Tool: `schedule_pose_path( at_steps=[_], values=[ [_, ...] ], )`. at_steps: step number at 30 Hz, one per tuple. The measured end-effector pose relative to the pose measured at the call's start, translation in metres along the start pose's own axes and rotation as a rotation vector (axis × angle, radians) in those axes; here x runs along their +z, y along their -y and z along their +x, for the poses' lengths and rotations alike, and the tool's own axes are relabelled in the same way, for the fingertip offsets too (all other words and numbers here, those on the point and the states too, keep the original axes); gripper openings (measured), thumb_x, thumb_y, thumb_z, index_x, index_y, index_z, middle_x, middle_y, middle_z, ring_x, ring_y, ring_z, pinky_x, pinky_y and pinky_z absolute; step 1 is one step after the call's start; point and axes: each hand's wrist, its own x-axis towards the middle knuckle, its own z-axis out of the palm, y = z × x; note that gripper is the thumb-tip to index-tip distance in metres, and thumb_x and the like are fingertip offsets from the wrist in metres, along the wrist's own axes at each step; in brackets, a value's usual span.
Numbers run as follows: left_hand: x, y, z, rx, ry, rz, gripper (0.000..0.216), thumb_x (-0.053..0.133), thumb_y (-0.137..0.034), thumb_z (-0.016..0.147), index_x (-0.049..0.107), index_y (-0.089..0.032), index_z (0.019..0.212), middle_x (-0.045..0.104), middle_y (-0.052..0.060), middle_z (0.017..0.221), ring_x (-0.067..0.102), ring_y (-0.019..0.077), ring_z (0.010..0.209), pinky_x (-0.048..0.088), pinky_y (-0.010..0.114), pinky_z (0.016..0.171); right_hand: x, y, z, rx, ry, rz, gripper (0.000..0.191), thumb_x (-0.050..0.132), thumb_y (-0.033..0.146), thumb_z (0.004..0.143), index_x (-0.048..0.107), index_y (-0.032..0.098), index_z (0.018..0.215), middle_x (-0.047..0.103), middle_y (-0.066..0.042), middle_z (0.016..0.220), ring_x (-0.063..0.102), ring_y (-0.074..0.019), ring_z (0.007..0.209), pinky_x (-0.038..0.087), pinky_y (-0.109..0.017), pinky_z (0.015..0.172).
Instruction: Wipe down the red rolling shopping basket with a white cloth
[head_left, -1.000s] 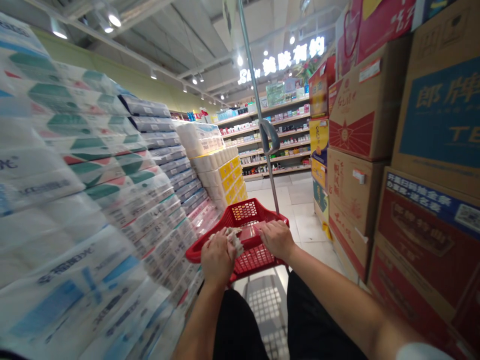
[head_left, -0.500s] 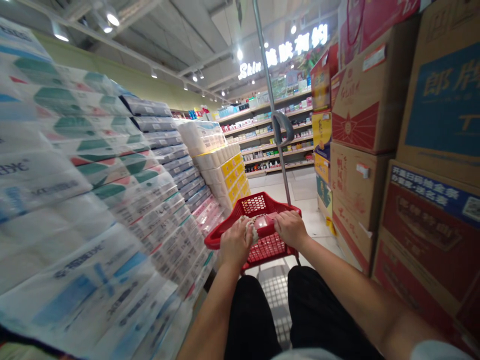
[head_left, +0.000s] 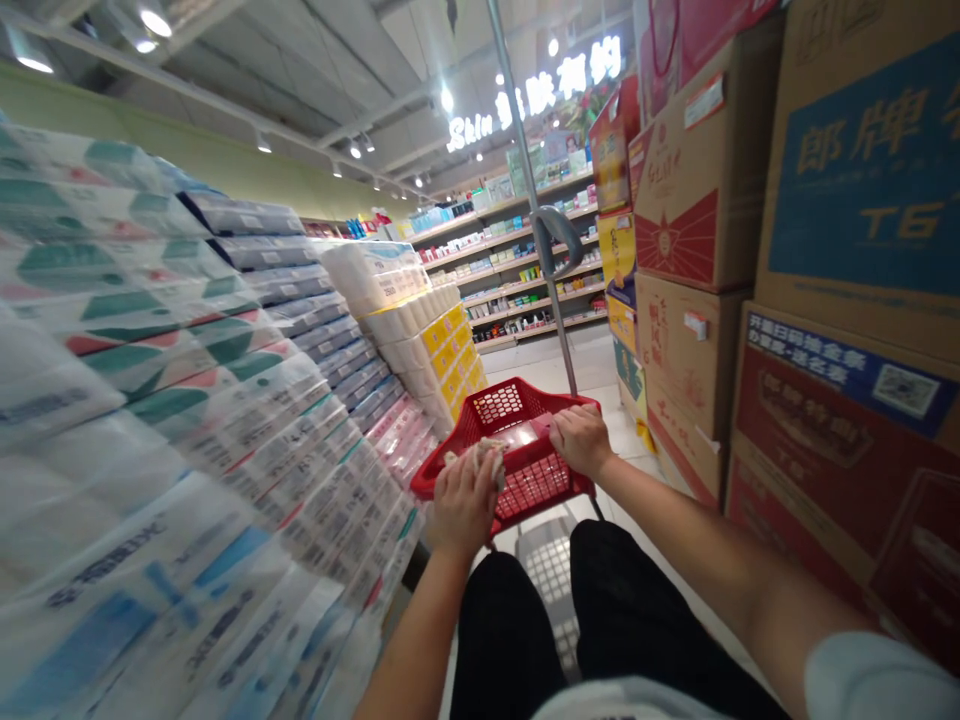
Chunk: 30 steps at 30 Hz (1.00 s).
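A red plastic shopping cart (head_left: 544, 490) with a mesh basket is in front of my legs. My right hand (head_left: 581, 440) is closed round the right part of its red handle. Toward the left end of the handle, my left hand (head_left: 466, 497) is closed on a crumpled whitish cloth (head_left: 491, 455), pressing it against the cart's rim. A grey pole (head_left: 525, 160) with a looped grey grip (head_left: 559, 240) rises behind the cart's right side. The fingertips of the left hand are partly hidden by the cloth.
Stacked packs of tissue paper (head_left: 180, 340) line the left side. Cardboard cartons (head_left: 679, 190) are piled close on the right. Between them a narrow aisle of pale floor tiles (head_left: 585, 365) leads to shelves (head_left: 517, 265) of small goods under a lit sign (head_left: 536, 95).
The side stacks and far shelves have shifted left in view, with the cartons appearing nearer. Both hands stay on the cart; the cloth under the left hand has changed shape slightly.
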Motion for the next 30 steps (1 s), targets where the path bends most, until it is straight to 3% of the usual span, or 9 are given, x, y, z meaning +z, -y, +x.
schedule_pose_path(
  at_steps=[3, 6, 8, 12, 17, 21, 25, 27, 30],
  values=[
    [-0.001, 0.003, -0.001, 0.057, 0.024, -0.025, 0.045, 0.046, -0.029, 0.091, 0.046, -0.029, 0.136, 0.055, 0.009, 0.133, 0.05, 0.0255, 0.123, 0.034, 0.043, 0.103, 0.003, 0.0, 0.003, -0.002, 0.002, 0.004, 0.029, 0.042, 0.022, 0.09, 0.06, 0.019, 0.067, 0.061, -0.004, 0.066, 0.05, -0.0182, 0.07, 0.028, -0.035, 0.076],
    [-0.002, 0.005, 0.002, -0.099, -0.008, -0.037, 0.043, 0.042, -0.031, 0.093, 0.046, -0.025, 0.136, 0.061, 0.01, 0.124, 0.058, 0.024, 0.109, 0.041, 0.042, 0.096, 0.006, 0.0, 0.005, -0.006, 0.016, 0.021, 0.027, 0.044, 0.021, 0.09, 0.061, 0.019, 0.068, 0.061, -0.003, 0.067, 0.051, -0.0179, 0.071, 0.028, -0.035, 0.077],
    [-0.002, 0.004, 0.002, -0.152, -0.029, -0.01, 0.043, 0.042, -0.033, 0.093, 0.047, -0.022, 0.135, 0.06, 0.012, 0.125, 0.057, 0.0255, 0.109, 0.04, 0.044, 0.096, 0.009, 0.002, 0.006, 0.003, 0.023, 0.036, 0.027, 0.044, 0.022, 0.09, 0.061, 0.018, 0.068, 0.062, -0.004, 0.067, 0.051, -0.018, 0.071, 0.028, -0.034, 0.076],
    [-0.001, 0.004, 0.0, -0.07, 0.006, 0.007, 0.044, 0.047, -0.033, 0.091, 0.049, -0.026, 0.134, 0.057, 0.012, 0.128, 0.051, 0.0273, 0.12, 0.035, 0.047, 0.103, 0.014, 0.005, 0.006, 0.008, 0.024, 0.06, 0.027, 0.044, 0.022, 0.09, 0.061, 0.019, 0.068, 0.062, -0.004, 0.068, 0.051, -0.018, 0.071, 0.027, -0.035, 0.077],
    [-0.002, 0.005, 0.001, -0.301, -0.048, -0.001, 0.042, 0.037, -0.032, 0.095, 0.05, -0.017, 0.132, 0.065, 0.013, 0.112, 0.059, 0.0261, 0.101, 0.041, 0.045, 0.094, 0.018, 0.006, 0.002, -0.005, 0.01, 0.065, 0.027, 0.043, 0.023, 0.091, 0.061, 0.019, 0.071, 0.062, -0.004, 0.071, 0.049, -0.019, 0.074, 0.028, -0.036, 0.079],
    [-0.002, -0.003, 0.006, -0.123, 0.017, -0.015, 0.04, 0.044, -0.035, 0.092, 0.053, -0.027, 0.13, 0.057, 0.011, 0.128, 0.05, 0.0288, 0.118, 0.033, 0.047, 0.103, 0.017, 0.009, -0.002, 0.051, -0.023, 0.066, 0.029, 0.039, 0.023, 0.094, 0.062, 0.02, 0.077, 0.062, -0.005, 0.077, 0.048, -0.021, 0.08, 0.03, -0.037, 0.084],
    [0.0, -0.006, 0.016, -0.279, 0.013, -0.059, 0.041, 0.035, -0.034, 0.096, 0.05, -0.023, 0.133, 0.061, 0.012, 0.124, 0.058, 0.0261, 0.105, 0.04, 0.046, 0.096, 0.017, 0.015, -0.008, 0.1, -0.034, 0.1, 0.025, 0.039, 0.023, 0.094, 0.063, 0.02, 0.089, 0.063, -0.007, 0.089, 0.046, -0.0236, 0.092, 0.028, -0.04, 0.095],
    [0.002, -0.013, 0.021, -0.312, -0.008, -0.07, 0.043, 0.033, -0.034, 0.096, 0.049, -0.019, 0.133, 0.059, 0.014, 0.126, 0.057, 0.0271, 0.108, 0.04, 0.047, 0.096, 0.019, 0.017, -0.01, 0.121, -0.046, 0.098, 0.025, 0.037, 0.023, 0.095, 0.062, 0.02, 0.093, 0.063, -0.007, 0.092, 0.045, -0.0243, 0.096, 0.026, -0.042, 0.099],
    [0.003, -0.027, 0.027, -0.12, 0.022, -0.084, 0.041, 0.038, -0.033, 0.095, 0.048, -0.025, 0.134, 0.052, 0.01, 0.136, 0.045, 0.0284, 0.126, 0.029, 0.05, 0.107, 0.022, 0.018, -0.012, 0.137, -0.055, 0.099, 0.026, 0.036, 0.023, 0.095, 0.062, 0.02, 0.096, 0.062, -0.007, 0.094, 0.045, -0.0246, 0.098, 0.025, -0.044, 0.101]
  ],
)
